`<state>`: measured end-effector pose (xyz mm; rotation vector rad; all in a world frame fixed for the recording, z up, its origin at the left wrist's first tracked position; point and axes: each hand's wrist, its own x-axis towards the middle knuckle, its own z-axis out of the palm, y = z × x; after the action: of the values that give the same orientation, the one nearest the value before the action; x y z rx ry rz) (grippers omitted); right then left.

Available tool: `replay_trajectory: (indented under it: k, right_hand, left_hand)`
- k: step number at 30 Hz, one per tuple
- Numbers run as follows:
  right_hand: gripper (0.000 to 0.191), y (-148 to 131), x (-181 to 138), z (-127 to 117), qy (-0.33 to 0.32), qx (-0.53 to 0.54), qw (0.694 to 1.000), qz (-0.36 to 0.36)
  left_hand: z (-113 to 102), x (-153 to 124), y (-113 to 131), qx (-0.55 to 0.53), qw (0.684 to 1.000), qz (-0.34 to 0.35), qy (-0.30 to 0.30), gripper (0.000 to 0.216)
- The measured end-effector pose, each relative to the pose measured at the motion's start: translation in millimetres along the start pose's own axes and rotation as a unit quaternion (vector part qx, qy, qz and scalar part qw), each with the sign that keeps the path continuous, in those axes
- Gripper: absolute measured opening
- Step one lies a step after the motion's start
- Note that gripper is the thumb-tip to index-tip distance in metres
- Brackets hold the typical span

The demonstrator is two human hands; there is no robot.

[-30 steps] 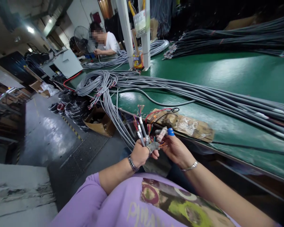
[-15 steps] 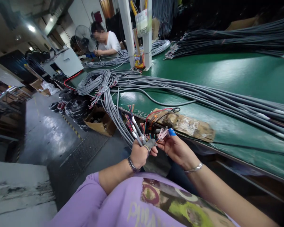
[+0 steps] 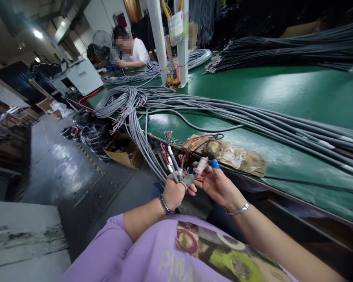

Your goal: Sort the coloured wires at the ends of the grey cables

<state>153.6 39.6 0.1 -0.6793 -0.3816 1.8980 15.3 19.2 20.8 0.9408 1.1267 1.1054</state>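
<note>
Grey cables [image 3: 174,161], stripped ends upward: bunched beside the green bench [image 3: 267,92], clamped in my left hand [image 3: 174,192]. Right hand [image 3: 220,185], mine: closed about a pink piece [image 3: 202,165] (too blurred to identify), by the orange wires [image 3: 199,178]. Hazards, as I judge: slack clamping could let ends slip; an overhard pull could snap those wires.

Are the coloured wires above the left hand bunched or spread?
Spread: the coloured wires fan apart above the white sleeves on the grey cables in the left hand.
</note>
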Motion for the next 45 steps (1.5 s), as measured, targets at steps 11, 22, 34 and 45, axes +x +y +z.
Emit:
replay_trajectory:
  k: [11,22,34,45]
  right_hand:
    - [0.029,4.7,-23.5,-4.4,-0.02,-0.275,0.959,-0.067]
    - [0.03,8.2,-23.0,2.9,0.011,-0.245,0.967,-0.071]
    - [0.036,-2.4,1.0,-20.3,0.01,-0.096,0.995,-0.016]
    - [0.034,0.7,9.9,-6.1,0.011,-0.073,0.994,-0.08]
  left_hand:
    - [-13.9,-7.2,-4.8,0.08,0.995,0.017,-0.058,0.046]
    - [-15.0,-7.5,-2.0,0.082,0.993,0.008,-0.085,0.046]
    - [-3.9,-2.0,2.4,0.021,0.999,0.009,-0.041,0.044]
    - [3.1,0.8,3.5,0.023,0.999,-0.004,-0.035,0.045]
